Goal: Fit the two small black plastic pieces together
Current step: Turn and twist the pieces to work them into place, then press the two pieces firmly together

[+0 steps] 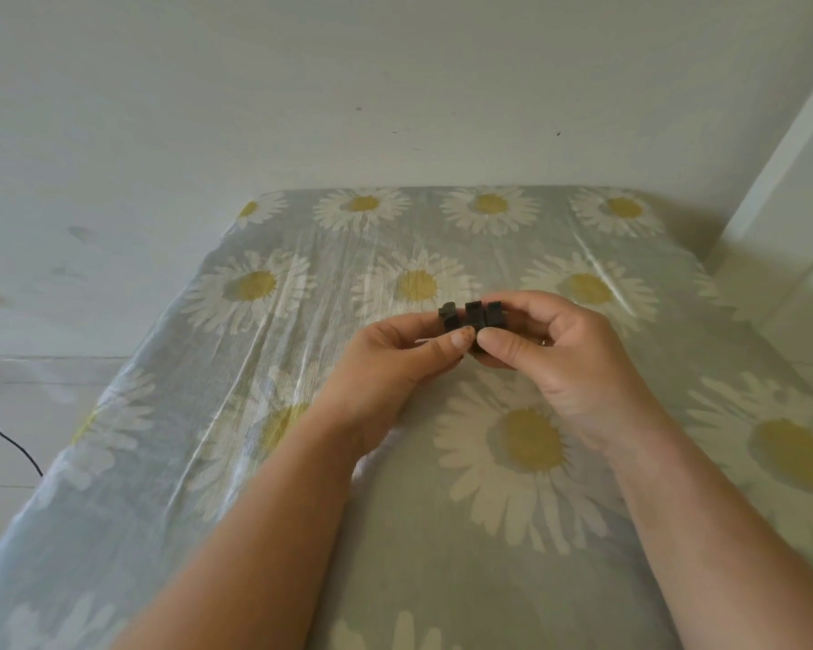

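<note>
Two bare forearms of yours are reaching forward over the surface [442, 579], which is wearing a daisy-print cloth. Your left hand [395, 358] is pinching the left black piece [450, 316] between thumb and fingers, and your right hand [555, 349] is pinching the right black piece [484, 316] the same way. Both pieces are hovering just above the cloth, near its middle, and are touching or nearly so; you cannot tell whether they are locking together. Beyond the far edge, a pale wall [395, 86] is rising.

Daisy-print cloth [442, 532] by white wall [301, 86]; black cable [10, 443]
</note>
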Demonstrator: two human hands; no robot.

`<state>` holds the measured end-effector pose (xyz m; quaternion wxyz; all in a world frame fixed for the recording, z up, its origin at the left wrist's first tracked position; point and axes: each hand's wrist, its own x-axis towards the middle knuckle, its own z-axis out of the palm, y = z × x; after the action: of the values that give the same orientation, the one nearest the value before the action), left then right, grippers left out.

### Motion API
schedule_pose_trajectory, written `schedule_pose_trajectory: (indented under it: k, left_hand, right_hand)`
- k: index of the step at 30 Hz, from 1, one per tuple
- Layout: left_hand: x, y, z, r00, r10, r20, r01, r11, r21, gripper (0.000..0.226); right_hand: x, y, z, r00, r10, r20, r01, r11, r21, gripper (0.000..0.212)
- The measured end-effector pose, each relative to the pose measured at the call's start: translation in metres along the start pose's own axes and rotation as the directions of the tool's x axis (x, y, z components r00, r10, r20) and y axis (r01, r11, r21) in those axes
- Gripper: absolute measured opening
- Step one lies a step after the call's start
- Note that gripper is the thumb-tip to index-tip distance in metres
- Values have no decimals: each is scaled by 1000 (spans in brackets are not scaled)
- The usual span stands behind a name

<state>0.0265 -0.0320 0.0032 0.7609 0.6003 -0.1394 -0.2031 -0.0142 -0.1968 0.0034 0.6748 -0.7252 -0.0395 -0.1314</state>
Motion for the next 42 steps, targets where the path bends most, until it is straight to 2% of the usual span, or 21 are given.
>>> schedule_pose_trajectory:
  k: [6, 9, 13, 19, 21, 22, 25, 29, 33, 37, 42]
  left_hand:
    - [-2, 2, 0, 994, 44, -96, -35, 995, 90, 41]
    - [-2, -1, 1, 992, 21, -123, -11, 997, 81, 31]
    - [-2, -4, 1, 993, 8, -122, 2, 996, 86, 16]
    - [0, -7, 0, 994, 3, -105, 2, 999, 52, 25]
    - [1, -8, -1, 996, -3, -86, 11, 996, 91, 21]
    - [1, -8, -1, 996, 1, -84, 12, 987, 162, 18]
    - [2, -9, 0, 992, 69, -108, -12, 890, 455, 20]
    - [4, -11, -1, 977, 161, -143, -35, 775, 631, 25]
    - [9, -17, -4, 958, 268, -99, -66, 544, 837, 34]
    - [11, -20, -7, 965, 253, -72, -57, 469, 881, 38]
    - [10, -21, -9, 968, 247, -53, -69, 460, 885, 42]
  right_hand:
    - [0, -1, 1, 999, -40, 32, 38, 998, 58, 35]
    - [-1, 0, 3, 998, -45, 37, 43, 998, 42, 41]
    - [0, 2, 2, 998, -40, 46, 39, 999, 18, 42]
    - [1, 4, 1, 998, -45, 54, 46, 999, -9, 41]
    - [2, 4, 0, 997, -48, 54, 51, 998, -46, 40]
    - [3, 4, -1, 997, -47, 57, 52, 995, -85, 40]
    - [2, 4, -3, 996, -37, 87, 59, 962, -268, 41]
    - [2, 5, -3, 996, -33, 86, 66, 908, -414, 50]
    - [2, 8, -1, 995, -70, 75, 99, 853, -512, 48]
    - [3, 10, 0, 992, -65, 105, 112, 836, -538, 53]
    - [3, 12, -5, 994, 5, 110, 48, 881, -471, 62]
